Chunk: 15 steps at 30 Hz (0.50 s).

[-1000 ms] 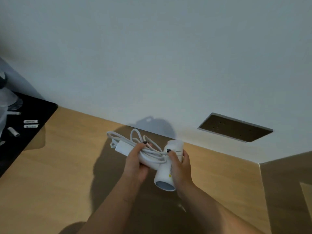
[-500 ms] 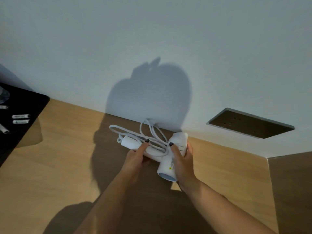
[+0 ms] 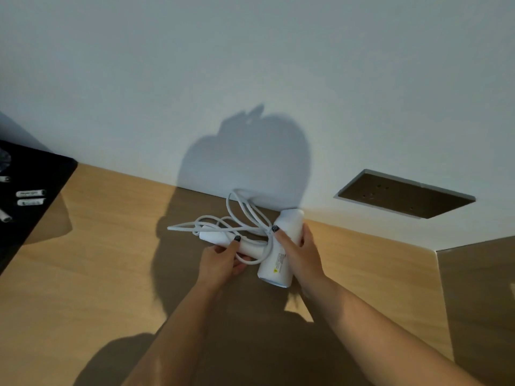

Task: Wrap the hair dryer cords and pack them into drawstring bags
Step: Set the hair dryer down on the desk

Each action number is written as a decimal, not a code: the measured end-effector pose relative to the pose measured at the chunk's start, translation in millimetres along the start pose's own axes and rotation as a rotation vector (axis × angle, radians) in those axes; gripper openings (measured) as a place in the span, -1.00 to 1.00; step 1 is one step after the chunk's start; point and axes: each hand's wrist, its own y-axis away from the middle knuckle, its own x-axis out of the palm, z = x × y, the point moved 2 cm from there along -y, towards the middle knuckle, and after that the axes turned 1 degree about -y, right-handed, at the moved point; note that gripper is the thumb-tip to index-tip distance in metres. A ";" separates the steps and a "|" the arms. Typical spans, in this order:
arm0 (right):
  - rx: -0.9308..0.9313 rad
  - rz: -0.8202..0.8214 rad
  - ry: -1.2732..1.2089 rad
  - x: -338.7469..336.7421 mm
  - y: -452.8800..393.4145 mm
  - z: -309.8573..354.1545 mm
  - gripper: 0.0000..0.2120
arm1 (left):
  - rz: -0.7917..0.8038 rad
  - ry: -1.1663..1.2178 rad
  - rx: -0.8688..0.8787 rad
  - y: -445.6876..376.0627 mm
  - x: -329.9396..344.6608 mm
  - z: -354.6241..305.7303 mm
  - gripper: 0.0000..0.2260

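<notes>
A white hair dryer (image 3: 281, 246) is held over the wooden table (image 3: 83, 274), close to the white wall. My right hand (image 3: 298, 252) grips its barrel, index finger laid across the top. My left hand (image 3: 223, 260) grips the dryer's handle, thumb on top. The white cord (image 3: 237, 218) lies in loose loops over the handle and spills toward the wall and the left. No drawstring bag is in view.
A black tray (image 3: 33, 196) with a few small white tubes (image 3: 29, 194) sits at the left edge. A brown socket panel (image 3: 404, 193) is set in the wall at right. A wooden side panel (image 3: 479, 302) rises at the right.
The dryer and both hands have shifted toward the wall and slightly right. The cord loops have loosened and spread out to the left. My head's shadow has come onto the wall.
</notes>
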 end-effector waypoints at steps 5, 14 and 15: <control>-0.032 0.047 0.018 -13.0 6.7 1.3 -0.74 | -0.009 -0.053 0.037 10.1 -1.1 -2.4 -0.81; -0.196 0.013 0.338 -43.4 57.5 4.0 -0.43 | -0.041 -0.498 0.237 56.0 -13.7 -14.1 -0.86; -0.219 0.014 0.383 -48.8 64.4 4.0 -0.40 | -0.056 -0.569 0.270 65.3 -14.2 -16.3 -0.80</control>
